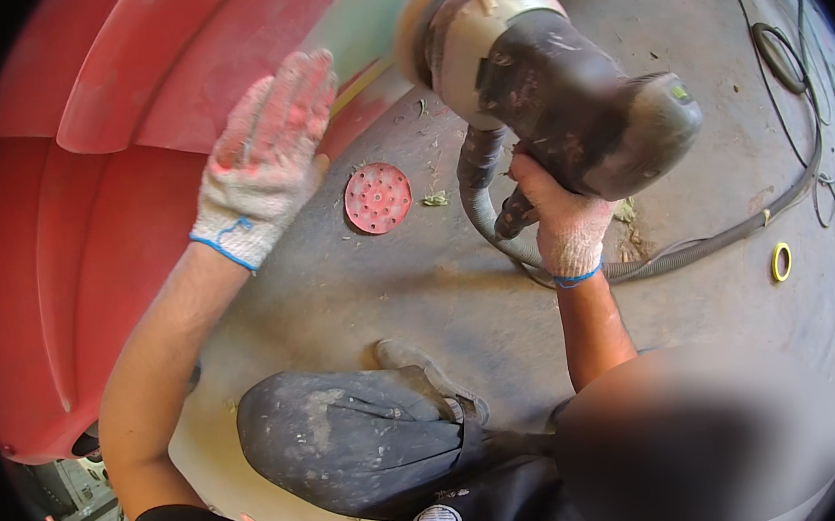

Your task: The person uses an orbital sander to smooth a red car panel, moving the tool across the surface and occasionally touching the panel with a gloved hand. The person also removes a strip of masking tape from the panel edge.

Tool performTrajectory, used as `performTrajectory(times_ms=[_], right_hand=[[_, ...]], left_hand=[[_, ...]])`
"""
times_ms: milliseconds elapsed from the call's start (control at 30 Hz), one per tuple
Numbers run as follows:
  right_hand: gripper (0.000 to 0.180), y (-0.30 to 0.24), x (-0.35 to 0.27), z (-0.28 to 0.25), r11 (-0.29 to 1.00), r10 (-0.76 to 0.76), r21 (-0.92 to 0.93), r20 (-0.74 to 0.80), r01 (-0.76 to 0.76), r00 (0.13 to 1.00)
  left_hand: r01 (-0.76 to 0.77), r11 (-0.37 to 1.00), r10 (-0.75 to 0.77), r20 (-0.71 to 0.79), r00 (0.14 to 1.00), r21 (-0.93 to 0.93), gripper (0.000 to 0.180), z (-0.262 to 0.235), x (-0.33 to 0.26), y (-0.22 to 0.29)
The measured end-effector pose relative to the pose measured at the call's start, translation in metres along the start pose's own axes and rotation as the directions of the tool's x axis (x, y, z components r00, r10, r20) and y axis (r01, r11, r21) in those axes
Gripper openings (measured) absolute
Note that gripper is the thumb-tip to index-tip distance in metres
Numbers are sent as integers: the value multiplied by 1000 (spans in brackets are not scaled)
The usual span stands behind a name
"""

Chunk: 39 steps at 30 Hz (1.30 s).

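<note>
Far left: broad red bodywork panel (67, 274), smooth, moulded in curved ridges, dulled and rubbed pale in patches toward the top. Against it, left hand (267, 159) in a knitted white cotton glove, pink-stained with dust, blue-edged at the cuff; fingers straight and together, palm laid flat on the panel, gripping nothing. Below, on grey dusty concrete floor (420, 290), a round red sanding disc (378, 198), flat, peppered with small holes. Lower centre, a bent knee in grimy dark trousers (354, 437). Right of centre, orbital sander (542, 88), bulky dark plastic body, scuffed and dust-caked, round pad pressed to a greenish sanded strip of the panel, apparently spinning, though blur makes that hard to judge. Beneath it, right hand (559, 212), same knit glove, curled tight round the sander's underside beside the ribbed grey hose (698, 249) trailing across the floor. Further right, a small yellow tape ring (782, 262) and thin looped black cables (785, 54).
</note>
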State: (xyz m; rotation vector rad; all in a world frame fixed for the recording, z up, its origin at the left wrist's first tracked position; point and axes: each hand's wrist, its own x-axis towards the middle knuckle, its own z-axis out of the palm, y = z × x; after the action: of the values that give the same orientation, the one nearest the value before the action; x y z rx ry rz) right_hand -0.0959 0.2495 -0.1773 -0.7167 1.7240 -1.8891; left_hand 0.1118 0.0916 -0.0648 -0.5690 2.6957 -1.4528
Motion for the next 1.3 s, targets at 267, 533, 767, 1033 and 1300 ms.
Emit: performTrajectory(times_ms=[267,533,767,1033,1300], right_hand=[[60,19,-33,29,789,-354,-421,285,448,891],[81,15,-33,45,994,-97,77,362,74,927],[77,23,-39,54,973,-194,197,404,122,894],[49,26,-33,49,993,-34,114,444,-19,896],[93,14,-30,46,990,-53,-103,370,97,927]], left_hand=[[-46,710,316,260,913,-702,42,-8,-38,41],[57,596,396,355,847,-801,27,-16,-38,68],[95,428,314,246,917,-899,30,-5,-54,90],[86,554,487,406,773,-828,36,-21,-38,79],[96,500,473,364,803,-861,41,-17,-44,85]])
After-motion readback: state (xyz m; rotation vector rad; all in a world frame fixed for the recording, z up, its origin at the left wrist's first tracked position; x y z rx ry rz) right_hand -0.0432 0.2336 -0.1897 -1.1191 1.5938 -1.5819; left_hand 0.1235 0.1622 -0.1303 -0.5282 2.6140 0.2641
